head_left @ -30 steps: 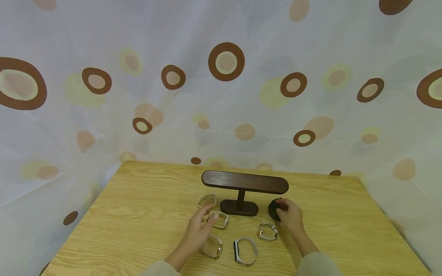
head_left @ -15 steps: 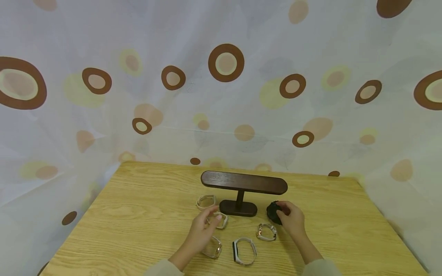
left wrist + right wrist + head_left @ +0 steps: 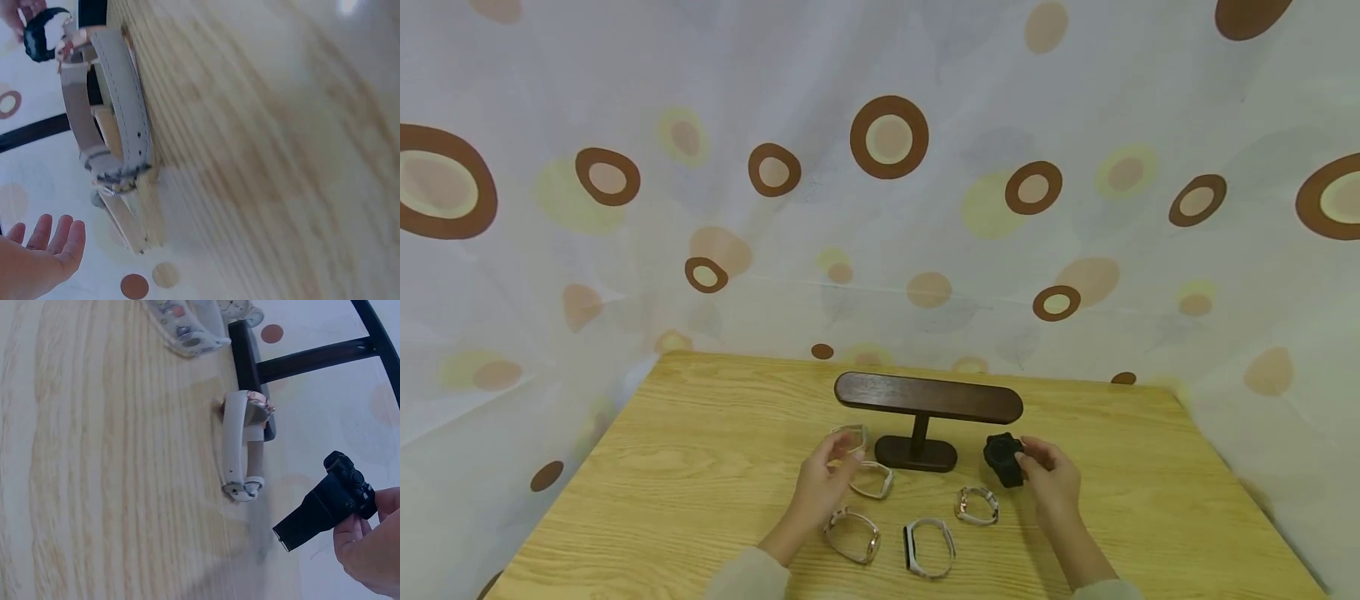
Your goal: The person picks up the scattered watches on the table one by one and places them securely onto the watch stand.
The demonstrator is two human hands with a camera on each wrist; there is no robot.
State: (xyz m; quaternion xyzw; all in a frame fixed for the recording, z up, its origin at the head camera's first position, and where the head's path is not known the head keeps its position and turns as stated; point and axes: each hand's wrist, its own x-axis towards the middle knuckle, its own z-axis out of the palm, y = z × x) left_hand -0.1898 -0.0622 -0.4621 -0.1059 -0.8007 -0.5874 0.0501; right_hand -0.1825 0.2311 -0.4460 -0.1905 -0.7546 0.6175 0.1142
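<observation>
My right hand point(image 3: 1054, 482) pinches a black wristwatch point(image 3: 1002, 454) at its case, to the right of the display stand. The dial faces the head camera, and the strap hangs down. In the right wrist view, the same black watch point(image 3: 322, 509) shows its strap end pointing away from the fingers. My left hand point(image 3: 823, 479) holds nothing; its relaxed fingers hover beside two pale watches left of the stand. The farther pale watch point(image 3: 859, 435) is partly hidden by those fingers, while the nearer one point(image 3: 886, 483) shows more. The left wrist view shows loosely spread fingers point(image 3: 75, 244).
A dark wooden T-shaped watch stand point(image 3: 928, 396) rises at the middle back of the wooden table point(image 3: 737, 417). Nearer lie a rose-gold watch with a pale strap point(image 3: 964, 502), a white band point(image 3: 912, 548) and a pale-strapped watch point(image 3: 874, 546). A patterned cloth point(image 3: 887, 250) hangs behind.
My right hand has turned the black watch so its dial shows, and shifted slightly right. My left hand has drawn back leftward, uncovering more of the front-left watch.
</observation>
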